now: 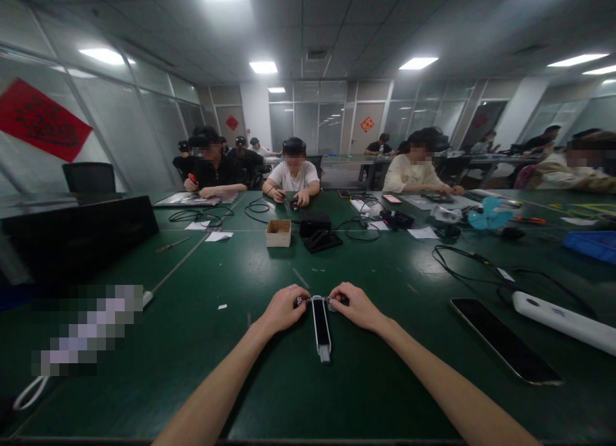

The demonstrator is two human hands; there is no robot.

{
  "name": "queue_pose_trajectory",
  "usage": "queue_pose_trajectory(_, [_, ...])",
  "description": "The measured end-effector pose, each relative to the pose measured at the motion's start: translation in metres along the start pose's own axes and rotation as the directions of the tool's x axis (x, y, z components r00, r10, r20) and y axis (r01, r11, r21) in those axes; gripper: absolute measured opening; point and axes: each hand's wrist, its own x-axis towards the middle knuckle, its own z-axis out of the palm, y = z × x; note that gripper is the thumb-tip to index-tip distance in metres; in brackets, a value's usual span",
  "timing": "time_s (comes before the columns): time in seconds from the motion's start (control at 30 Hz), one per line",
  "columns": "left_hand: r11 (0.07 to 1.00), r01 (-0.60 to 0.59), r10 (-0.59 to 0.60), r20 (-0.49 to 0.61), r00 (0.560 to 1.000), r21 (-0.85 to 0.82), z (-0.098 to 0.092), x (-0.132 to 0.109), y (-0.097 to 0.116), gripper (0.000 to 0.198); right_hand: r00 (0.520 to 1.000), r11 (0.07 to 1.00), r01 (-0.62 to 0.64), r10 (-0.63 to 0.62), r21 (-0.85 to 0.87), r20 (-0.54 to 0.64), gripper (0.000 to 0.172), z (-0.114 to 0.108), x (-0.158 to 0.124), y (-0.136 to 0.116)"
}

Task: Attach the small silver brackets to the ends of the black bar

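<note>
A slim black-and-white device (321, 324) lies lengthwise on the green table (202, 369), with a pale metal-looking tip toward me. My left hand (283, 308) and my right hand (353, 306) meet at its far end from either side. Each hand pinches a small dark part there: one at the left (299, 301), one at the right (331, 303). The fingers hide most of these parts, so I cannot tell their exact shape.
A phone (505, 340) and a white power strip (558, 321) with black cable lie to my right. Farther off are a cardboard box (278, 233), a black pouch (322, 240), a blue tray (590, 247) and a screwdriver (172, 244). Several seated people (293, 176) work across the table.
</note>
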Motion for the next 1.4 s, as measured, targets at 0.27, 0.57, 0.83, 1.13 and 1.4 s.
queue_pose_trajectory(0.27, [1.000, 0.012, -0.012, 0.011, 1.000, 0.008, -0.004, -0.001, 0.005, 0.020, 1.000, 1.000, 0.010, -0.009, -0.024, 0.018, 0.017, 0.001, 0.000, 0.004])
queue_pose_trajectory(0.57, [1.000, 0.007, -0.007, 0.004, 1.000, 0.003, -0.002, -0.001, 0.002, 0.019, 0.999, 0.996, 0.052, -0.052, -0.071, 0.010, 0.024, 0.002, 0.001, 0.005])
queue_pose_trajectory(0.83, [1.000, 0.019, -0.019, 0.007, 1.000, 0.004, -0.001, 0.000, 0.001, 0.021, 0.998, 0.998, 0.059, -0.059, -0.026, -0.036, 0.019, 0.003, 0.002, 0.006])
queue_pose_trajectory(1.13, [1.000, 0.005, -0.005, 0.001, 1.000, -0.005, -0.004, -0.001, 0.004, 0.019, 0.998, 0.998, 0.059, -0.059, -0.022, -0.008, 0.019, 0.005, 0.002, 0.010])
queue_pose_trajectory(1.4, [1.000, 0.017, -0.018, 0.012, 1.000, 0.014, -0.003, -0.001, 0.004, 0.020, 0.997, 0.995, 0.078, -0.078, -0.068, 0.010, 0.024, 0.004, 0.001, 0.009])
